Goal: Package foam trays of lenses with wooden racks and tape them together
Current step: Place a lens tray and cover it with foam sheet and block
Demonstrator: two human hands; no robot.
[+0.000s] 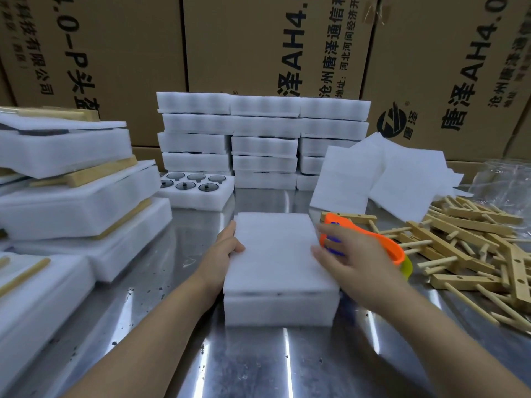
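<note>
A white foam tray (280, 310) sits in the middle of the steel table, covered by a thin white foam sheet (275, 251). My left hand (227, 245) holds the tray's left edge, thumb on top of the sheet. My right hand (347, 254) lies on the sheet's right edge with straight fingers, partly blurred. Just behind it is an orange tape dispenser (373, 239) with a yellow-green roll. A pile of wooden racks (474, 242) with dowel pegs lies to the right. An uncovered tray of dark lenses (195, 188) stands further back on the left.
Stacks of foam trays (264, 139) stand at the back. Packed bundles of foam and wood (71, 202) pile up on the left. Loose foam sheets (382, 176) and clear plastic bags (505, 179) lie back right. Cardboard boxes (258, 44) form a wall behind.
</note>
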